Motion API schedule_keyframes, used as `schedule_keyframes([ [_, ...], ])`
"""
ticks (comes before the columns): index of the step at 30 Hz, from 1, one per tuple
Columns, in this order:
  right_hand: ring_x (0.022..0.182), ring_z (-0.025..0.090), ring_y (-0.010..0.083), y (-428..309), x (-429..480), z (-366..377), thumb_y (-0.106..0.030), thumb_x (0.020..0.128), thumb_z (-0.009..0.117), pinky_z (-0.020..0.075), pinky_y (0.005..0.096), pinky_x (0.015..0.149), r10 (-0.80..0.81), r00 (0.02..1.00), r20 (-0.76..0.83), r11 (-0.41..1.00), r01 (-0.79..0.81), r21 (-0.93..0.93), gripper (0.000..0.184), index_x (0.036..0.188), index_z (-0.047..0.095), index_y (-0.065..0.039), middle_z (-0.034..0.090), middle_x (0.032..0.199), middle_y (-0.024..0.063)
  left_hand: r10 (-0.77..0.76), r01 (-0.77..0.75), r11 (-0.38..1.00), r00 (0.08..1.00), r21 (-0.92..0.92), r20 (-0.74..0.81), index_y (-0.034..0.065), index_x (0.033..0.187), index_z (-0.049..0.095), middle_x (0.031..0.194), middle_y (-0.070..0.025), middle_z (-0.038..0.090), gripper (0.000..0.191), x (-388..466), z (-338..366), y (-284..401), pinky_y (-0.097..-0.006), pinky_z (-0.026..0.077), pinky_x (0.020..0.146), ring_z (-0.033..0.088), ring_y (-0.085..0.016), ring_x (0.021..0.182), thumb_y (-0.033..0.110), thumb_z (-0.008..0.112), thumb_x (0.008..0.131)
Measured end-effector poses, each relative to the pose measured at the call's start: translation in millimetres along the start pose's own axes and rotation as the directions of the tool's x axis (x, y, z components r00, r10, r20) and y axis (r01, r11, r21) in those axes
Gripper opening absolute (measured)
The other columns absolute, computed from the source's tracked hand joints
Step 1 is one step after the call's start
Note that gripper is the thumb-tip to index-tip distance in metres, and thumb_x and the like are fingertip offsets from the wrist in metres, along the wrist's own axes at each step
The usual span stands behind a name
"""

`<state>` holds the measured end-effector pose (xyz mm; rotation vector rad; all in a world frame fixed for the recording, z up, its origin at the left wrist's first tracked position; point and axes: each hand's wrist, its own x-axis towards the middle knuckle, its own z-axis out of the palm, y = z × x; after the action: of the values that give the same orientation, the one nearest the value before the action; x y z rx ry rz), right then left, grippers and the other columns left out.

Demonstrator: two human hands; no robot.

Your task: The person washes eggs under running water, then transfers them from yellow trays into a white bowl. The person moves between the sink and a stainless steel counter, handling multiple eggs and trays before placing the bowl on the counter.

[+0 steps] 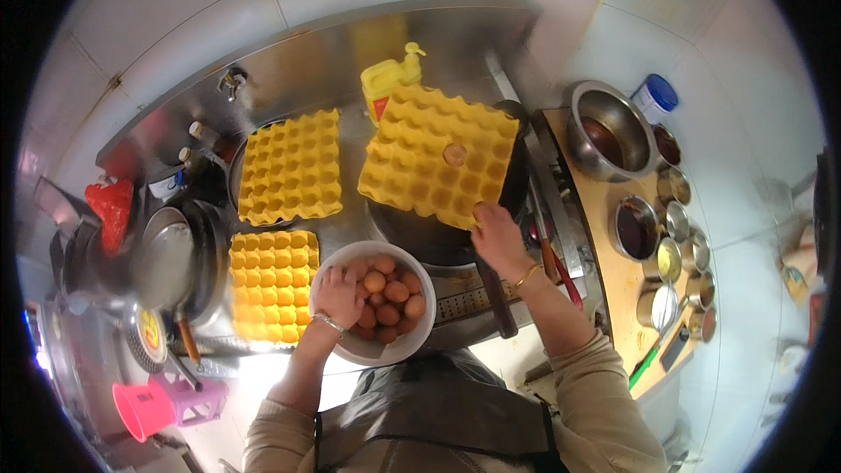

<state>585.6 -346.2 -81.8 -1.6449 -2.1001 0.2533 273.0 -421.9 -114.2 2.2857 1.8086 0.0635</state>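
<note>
My left hand [340, 295] reaches over the rim of a white plastic bucket [427, 315] and lies on the brown eggs [387, 292] inside. Its fingertips are among the eggs, so whether it grips one is hidden. With my right hand [497, 240] I hold the near corner of a yellow egg tray [407, 164]. One brown egg [454, 154] sits in a cup of this tray; its other cups hold none. The tray lies tilted over a dark wok [420, 236]. Two more yellow trays lie to the left, one farther back [289, 167] and one beside the bucket [272, 286].
A yellow pump jug [384, 75] stands behind the held tray. Pans [174, 243] crowd the left. A wok handle [496, 302] juts toward me. The wooden board [591, 223] at right carries a steel bowl [611, 131] and several small sauce pots [636, 226].
</note>
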Motion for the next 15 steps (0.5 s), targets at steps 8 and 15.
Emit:
schedule_keyframes([
  [8,0.084,0.058,0.0312,87,21,59,-0.014,0.075,0.064,0.0495,0.0415,0.070,-0.042,0.946,0.322,0.981,0.100,-0.166,0.029,0.101,0.053,-0.004,0.055,0.086,0.0123,-0.163,0.051,0.928,0.947,-0.369,-0.278,0.0013,0.108,0.056,0.106,-0.0207,0.056,0.036,-27,-31,15,-0.0429,0.044,0.087,0.053,-0.038,0.099,0.006,0.060,0.072],
  [15,0.083,0.059,0.0292,52,24,10,-0.015,0.072,0.069,0.0494,0.0375,0.071,0.066,0.978,0.198,0.895,-0.146,0.421,0.032,0.098,0.052,-0.004,0.056,0.087,0.0124,-0.295,0.082,0.848,0.893,-0.523,-0.339,0.0008,0.105,0.057,0.097,-0.0202,0.058,0.031,-59,-35,3,-0.0406,0.048,0.077,0.056,-0.038,0.088,0.001,0.056,0.074],
])
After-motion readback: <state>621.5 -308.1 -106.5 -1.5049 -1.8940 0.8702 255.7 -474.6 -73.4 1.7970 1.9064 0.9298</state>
